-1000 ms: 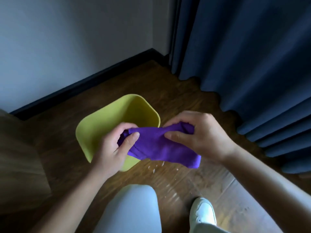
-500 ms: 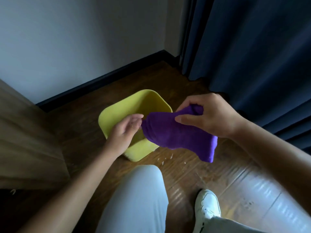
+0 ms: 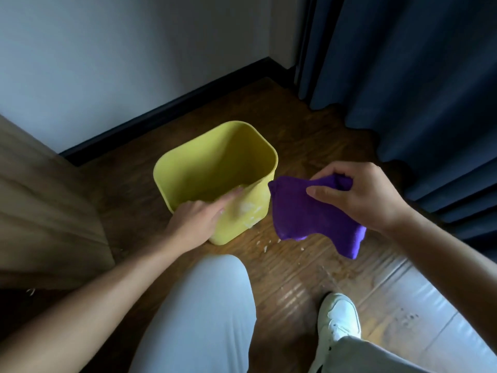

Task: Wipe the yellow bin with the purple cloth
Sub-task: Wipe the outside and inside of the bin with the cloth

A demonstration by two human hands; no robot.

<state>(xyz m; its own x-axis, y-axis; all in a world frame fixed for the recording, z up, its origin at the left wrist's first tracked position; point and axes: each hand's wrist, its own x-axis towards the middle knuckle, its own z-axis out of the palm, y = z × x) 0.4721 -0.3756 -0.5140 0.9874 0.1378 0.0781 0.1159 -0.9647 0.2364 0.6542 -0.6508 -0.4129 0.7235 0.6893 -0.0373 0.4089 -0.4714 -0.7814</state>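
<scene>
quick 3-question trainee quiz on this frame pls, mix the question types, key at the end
1. True or false: the purple cloth is pressed flat against the inside of the yellow bin.
2. Which hand grips the cloth? A) left hand B) right hand C) both
3. Fill in: the left hand rests against the bin's near outer wall with its fingers ____.

Key
1. False. The cloth hangs beside the bin; I cannot tell if its edge touches the rim.
2. B. The right hand pinches it by a bunched top corner.
3. Straight, beside whitish smears on that wall.
</scene>
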